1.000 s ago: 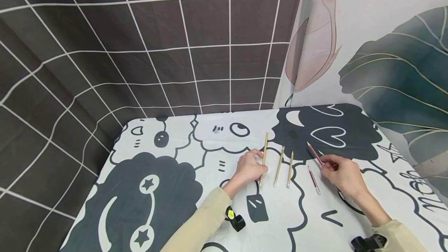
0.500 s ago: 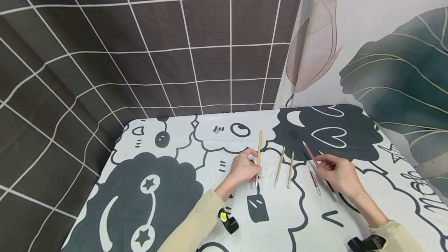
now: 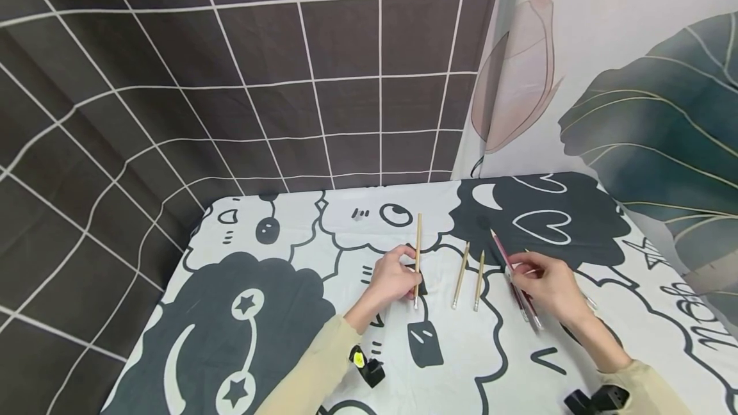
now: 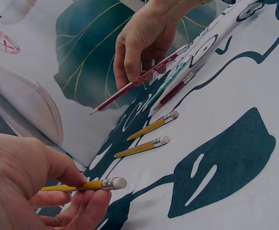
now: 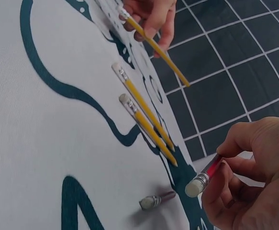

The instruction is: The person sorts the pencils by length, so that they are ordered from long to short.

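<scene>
My left hand [image 3: 392,277] pinches a yellow pencil [image 3: 418,235] between thumb and fingers, its white eraser end toward me. Two more yellow pencils [image 3: 460,274] lie side by side on the cloth, right of that hand. Farther right, my right hand [image 3: 548,284] pinches a red pencil [image 3: 500,250], raised above the cloth with its point facing away. Under it lies another red pencil [image 4: 175,93], partly covered in the head view. A green pencil [image 4: 168,84] lies beside that one in the left wrist view; my right hand hides most of it in the head view.
A white cloth [image 3: 461,351] with dark cartoon drawings covers the table. Behind and to the left hangs a dark curtain with a white grid [image 3: 346,37]. A leaf-patterned hanging [image 3: 663,114] borders the right side.
My left hand has shifted left with its yellow pencil, away from the two lying ones. My right hand has moved slightly left, bringing its red pencil over the red one on the cloth.
</scene>
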Demonstrator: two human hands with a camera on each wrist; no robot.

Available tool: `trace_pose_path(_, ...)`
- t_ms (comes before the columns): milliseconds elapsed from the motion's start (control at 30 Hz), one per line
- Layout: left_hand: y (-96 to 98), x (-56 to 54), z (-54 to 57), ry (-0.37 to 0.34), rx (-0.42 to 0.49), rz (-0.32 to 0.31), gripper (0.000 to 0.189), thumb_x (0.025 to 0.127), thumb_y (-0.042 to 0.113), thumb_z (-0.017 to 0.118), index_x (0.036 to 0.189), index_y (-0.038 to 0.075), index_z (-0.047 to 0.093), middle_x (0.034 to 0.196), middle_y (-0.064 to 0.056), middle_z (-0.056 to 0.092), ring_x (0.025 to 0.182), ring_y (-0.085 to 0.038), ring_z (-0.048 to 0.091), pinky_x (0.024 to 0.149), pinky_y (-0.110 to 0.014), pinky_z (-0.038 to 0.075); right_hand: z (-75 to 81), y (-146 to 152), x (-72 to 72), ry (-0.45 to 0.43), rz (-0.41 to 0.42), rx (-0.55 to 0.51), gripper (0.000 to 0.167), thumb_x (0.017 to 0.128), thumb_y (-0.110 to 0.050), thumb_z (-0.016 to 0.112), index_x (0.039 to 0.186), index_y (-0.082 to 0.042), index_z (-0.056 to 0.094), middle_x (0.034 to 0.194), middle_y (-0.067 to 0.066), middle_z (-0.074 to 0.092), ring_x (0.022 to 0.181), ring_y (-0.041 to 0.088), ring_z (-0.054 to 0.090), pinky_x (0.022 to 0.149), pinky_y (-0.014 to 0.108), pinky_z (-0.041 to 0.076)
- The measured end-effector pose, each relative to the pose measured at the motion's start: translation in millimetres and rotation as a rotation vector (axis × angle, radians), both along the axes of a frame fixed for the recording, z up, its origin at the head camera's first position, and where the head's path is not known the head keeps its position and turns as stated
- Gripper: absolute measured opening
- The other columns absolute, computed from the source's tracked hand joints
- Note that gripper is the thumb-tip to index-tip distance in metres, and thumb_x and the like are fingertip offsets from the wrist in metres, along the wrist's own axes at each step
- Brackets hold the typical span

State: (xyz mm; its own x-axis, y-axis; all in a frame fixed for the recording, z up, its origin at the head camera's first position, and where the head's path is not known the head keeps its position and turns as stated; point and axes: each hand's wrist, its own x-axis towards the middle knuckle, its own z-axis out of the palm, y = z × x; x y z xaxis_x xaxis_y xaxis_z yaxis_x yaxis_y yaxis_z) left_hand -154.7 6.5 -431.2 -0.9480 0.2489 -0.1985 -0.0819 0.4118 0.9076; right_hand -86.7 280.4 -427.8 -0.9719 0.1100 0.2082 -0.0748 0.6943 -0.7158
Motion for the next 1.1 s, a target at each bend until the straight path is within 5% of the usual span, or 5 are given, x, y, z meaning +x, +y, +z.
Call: trace_pose_path(1100, -38.2, -0.5, -1.5, -0.013, 0.032, 0.002, 0.037, 0.076, -0.010, 0.061, 0.109, 0.005, 0.058, 0.054, -0.005, 0.057, 0.040, -0.012, 0.054, 0.044, -0.027, 0.050, 7.0, -52, -20.6, -0.089, 0.105, -0.285, 0.028, 0.084, 0.008, 0.062, 0.112, 0.010, 0.063, 0.083, 0.009, 0.060, 0.063, 0.010, 0.054, 0.052, 0.024, 0.048)
